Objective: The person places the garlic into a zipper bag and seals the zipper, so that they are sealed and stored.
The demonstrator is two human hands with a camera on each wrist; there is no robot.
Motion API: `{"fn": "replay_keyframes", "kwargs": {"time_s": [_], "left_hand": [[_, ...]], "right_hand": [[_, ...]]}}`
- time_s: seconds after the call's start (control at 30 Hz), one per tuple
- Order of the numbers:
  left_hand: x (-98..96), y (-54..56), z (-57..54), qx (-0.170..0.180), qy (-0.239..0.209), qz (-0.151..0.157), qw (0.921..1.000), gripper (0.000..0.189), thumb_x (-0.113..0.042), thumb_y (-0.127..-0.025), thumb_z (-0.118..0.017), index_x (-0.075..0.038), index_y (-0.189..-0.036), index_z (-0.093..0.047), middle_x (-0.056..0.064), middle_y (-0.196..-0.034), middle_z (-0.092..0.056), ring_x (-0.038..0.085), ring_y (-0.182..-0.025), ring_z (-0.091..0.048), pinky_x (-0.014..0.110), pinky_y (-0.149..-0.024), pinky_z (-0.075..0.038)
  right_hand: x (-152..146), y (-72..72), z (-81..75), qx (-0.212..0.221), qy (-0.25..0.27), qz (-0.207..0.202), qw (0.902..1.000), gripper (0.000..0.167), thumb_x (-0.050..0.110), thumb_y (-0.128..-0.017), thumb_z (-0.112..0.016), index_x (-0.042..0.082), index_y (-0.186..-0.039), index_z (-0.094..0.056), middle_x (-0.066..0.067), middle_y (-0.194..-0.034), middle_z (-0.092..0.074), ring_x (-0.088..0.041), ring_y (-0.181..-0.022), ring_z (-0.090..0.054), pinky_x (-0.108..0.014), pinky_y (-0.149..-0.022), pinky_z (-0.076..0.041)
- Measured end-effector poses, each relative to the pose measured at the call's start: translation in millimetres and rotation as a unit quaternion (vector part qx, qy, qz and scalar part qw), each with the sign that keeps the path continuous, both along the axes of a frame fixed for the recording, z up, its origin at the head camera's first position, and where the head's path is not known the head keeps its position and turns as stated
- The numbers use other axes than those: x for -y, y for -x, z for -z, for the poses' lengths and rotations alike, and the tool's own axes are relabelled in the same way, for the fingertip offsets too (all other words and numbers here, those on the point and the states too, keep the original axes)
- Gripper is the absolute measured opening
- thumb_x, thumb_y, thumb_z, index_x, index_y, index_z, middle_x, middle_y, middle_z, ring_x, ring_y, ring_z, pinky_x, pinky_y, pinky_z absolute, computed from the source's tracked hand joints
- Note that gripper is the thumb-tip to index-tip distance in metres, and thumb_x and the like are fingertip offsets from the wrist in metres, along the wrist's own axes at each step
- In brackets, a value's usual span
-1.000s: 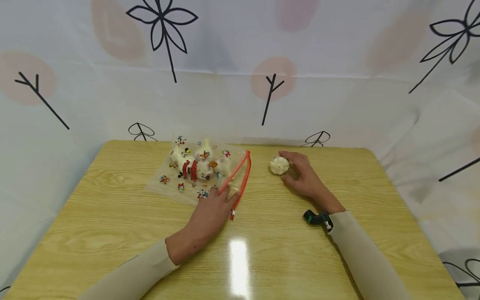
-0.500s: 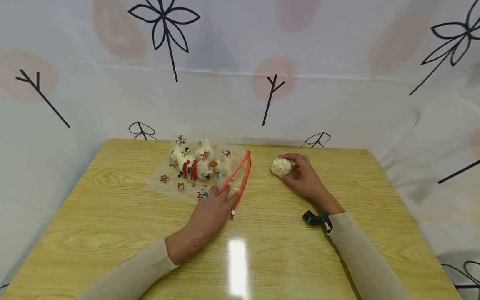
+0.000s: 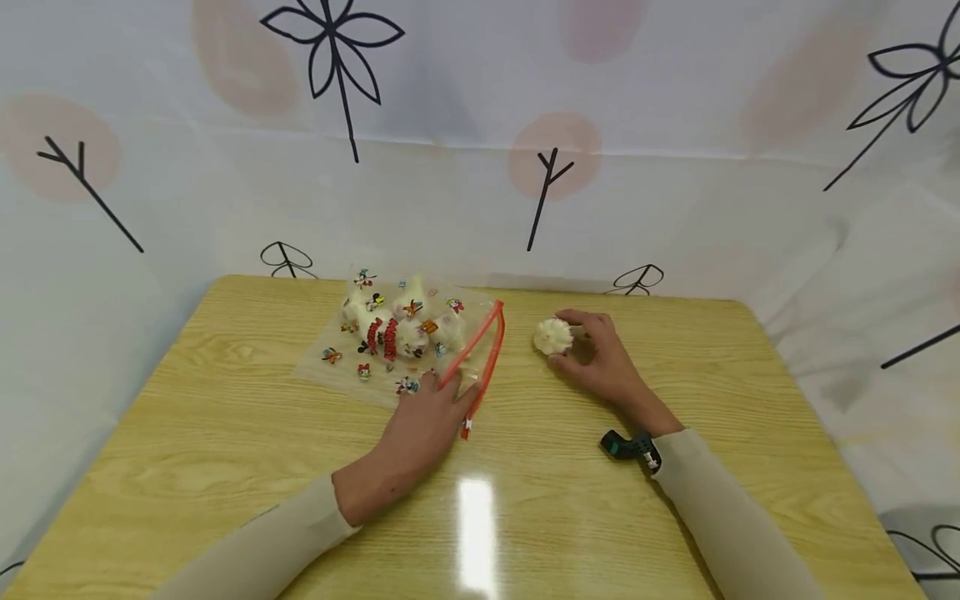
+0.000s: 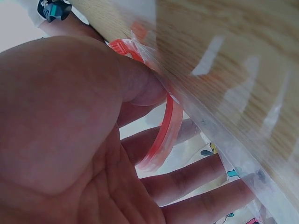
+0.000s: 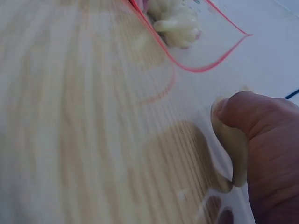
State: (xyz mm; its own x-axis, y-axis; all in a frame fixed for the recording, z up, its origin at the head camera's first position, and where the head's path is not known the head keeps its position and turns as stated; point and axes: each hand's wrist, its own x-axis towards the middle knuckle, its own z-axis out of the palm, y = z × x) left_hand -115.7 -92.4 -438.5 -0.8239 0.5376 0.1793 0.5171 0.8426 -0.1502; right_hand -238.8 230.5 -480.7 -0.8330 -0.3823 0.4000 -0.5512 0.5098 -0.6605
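Note:
My right hand [image 3: 600, 362] holds a white garlic bulb [image 3: 553, 337] between thumb and fingers, over the table right of the bag. In the right wrist view, the thumb [image 5: 268, 116] lies against the edge of that pale bulb [image 5: 231, 144]. My left hand [image 3: 420, 429] grips the clear zip bag [image 3: 322, 375] near the lower end of its red zip strip [image 3: 491, 358]. The left wrist view has the red strip [image 4: 170, 126] passing between thumb and fingers, the bag's mouth parted. Several garlic bulbs [image 3: 412, 337] lie inside the bag, partly covered by printed cartoon figures.
The wooden table [image 3: 225, 467] has a glare streak near its front. Behind it hangs a white cloth [image 3: 450, 200] with plant drawings. A dark wrist device [image 3: 630, 448] sits at the right cuff.
The bulb in my right hand has turned, now showing a more ridged side, and has shifted slightly left towards the bag. My left hand and the bag stay in place.

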Motion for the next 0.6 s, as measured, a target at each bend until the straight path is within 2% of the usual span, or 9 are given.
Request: {"fn": "replay_keyframes", "kwargs": {"time_s": [0.17,0.3,0.43,0.6], "left_hand": [[1.5,0.8,1.7,-0.002,-0.005,0.002,1.0,0.049,-0.007,-0.102,-0.068,-0.02,-0.149,-0.063,0.012,-0.139,-0.063,0.039,-0.108,-0.063,0.04,-0.054,-0.06],[2.0,1.0,2.5,-0.006,-0.012,0.004,0.9999,0.048,-0.006,-0.102,-0.068,-0.019,-0.148,-0.064,0.012,-0.137,-0.063,0.039,-0.105,-0.063,0.039,-0.053,-0.059],[1.6,1.0,3.3,-0.008,-0.02,0.007,0.9997,0.047,-0.005,-0.101,-0.069,-0.019,-0.146,-0.065,0.012,-0.134,-0.064,0.038,-0.104,-0.063,0.038,-0.053,-0.059],[1.1,1.1,3.1,-0.011,-0.024,0.006,0.9996,0.046,-0.005,-0.101,-0.069,-0.019,-0.145,-0.065,0.012,-0.132,-0.064,0.037,-0.103,-0.063,0.038,-0.051,-0.058]], "right_hand": [[8,-0.7,0.1,-0.033,-0.003,-0.014,0.9993,0.07,0.008,-0.088,-0.086,0.01,-0.151,-0.056,-0.013,-0.147,-0.058,-0.034,-0.125,-0.05,-0.053,-0.105,-0.039],[12,-1.5,0.3,-0.04,-0.001,-0.016,0.9991,0.071,0.005,-0.088,-0.084,0.006,-0.152,-0.053,-0.013,-0.138,-0.062,-0.028,-0.118,-0.058,-0.047,-0.102,-0.045],[19,-5.4,-0.7,-0.021,0.014,-0.018,0.9995,0.068,0.005,-0.091,-0.083,0.004,-0.152,-0.052,-0.01,-0.127,-0.065,-0.022,-0.109,-0.06,-0.04,-0.093,-0.049],[35,-14.6,-2.4,0.001,0.019,-0.016,0.9997,0.067,0.011,-0.093,-0.083,0.004,-0.152,-0.052,-0.005,-0.118,-0.065,-0.019,-0.1,-0.059,-0.035,-0.085,-0.047]]}}
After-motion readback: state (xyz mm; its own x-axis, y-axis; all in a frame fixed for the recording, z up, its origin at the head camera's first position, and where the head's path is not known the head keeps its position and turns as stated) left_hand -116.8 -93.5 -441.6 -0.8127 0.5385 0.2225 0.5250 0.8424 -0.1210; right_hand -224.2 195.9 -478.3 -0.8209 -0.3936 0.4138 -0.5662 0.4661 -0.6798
